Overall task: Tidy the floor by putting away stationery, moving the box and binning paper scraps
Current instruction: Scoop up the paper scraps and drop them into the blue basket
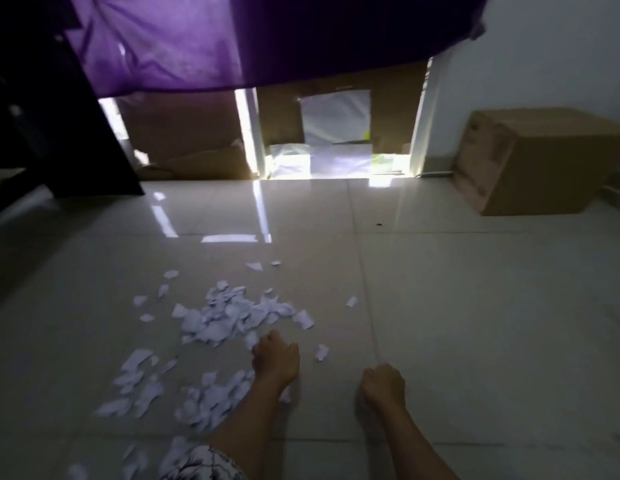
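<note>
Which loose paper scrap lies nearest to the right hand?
The single scrap lying alone between the two hands, just right of the left hand; all other scraps lie farther from the right hand.

No words to read
The cardboard box has some faint marks on its side, but they are too blurry to make out.

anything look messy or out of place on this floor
Yes: torn white paper scraps lie scattered over the pale tiled floor, in loose heaps ahead of and beside the left hand. The brown cardboard box by the wall looks intact.
</note>
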### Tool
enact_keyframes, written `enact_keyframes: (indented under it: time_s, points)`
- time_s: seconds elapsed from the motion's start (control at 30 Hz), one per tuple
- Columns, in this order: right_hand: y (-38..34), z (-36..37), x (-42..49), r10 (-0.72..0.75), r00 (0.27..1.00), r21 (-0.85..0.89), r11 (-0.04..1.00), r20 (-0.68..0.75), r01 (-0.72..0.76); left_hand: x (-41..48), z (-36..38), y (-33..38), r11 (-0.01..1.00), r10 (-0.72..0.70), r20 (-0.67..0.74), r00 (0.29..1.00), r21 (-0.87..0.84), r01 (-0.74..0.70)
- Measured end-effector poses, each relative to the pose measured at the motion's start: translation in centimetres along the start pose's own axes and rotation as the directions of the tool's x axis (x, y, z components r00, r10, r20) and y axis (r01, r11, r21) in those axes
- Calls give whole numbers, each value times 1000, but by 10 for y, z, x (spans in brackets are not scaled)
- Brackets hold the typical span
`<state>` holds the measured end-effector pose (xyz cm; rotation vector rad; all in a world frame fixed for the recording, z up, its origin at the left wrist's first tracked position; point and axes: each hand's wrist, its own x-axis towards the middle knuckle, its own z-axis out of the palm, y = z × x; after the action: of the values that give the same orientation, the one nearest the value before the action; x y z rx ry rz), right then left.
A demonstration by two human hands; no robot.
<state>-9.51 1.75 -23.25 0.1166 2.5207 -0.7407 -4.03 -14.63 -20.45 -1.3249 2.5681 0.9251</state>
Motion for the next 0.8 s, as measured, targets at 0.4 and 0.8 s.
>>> enact_keyframes:
  time_s: [0.4,0.8]
  points:
    - [-93,218,-79,-556,814,-236,779,166,581,19,-30,-235,843,-530,-192,826,-230,487]
    - [-108,302,-99,-720,538,-576,235,438,783,33,-31,-308,895,-421,-212,882,-258,365]
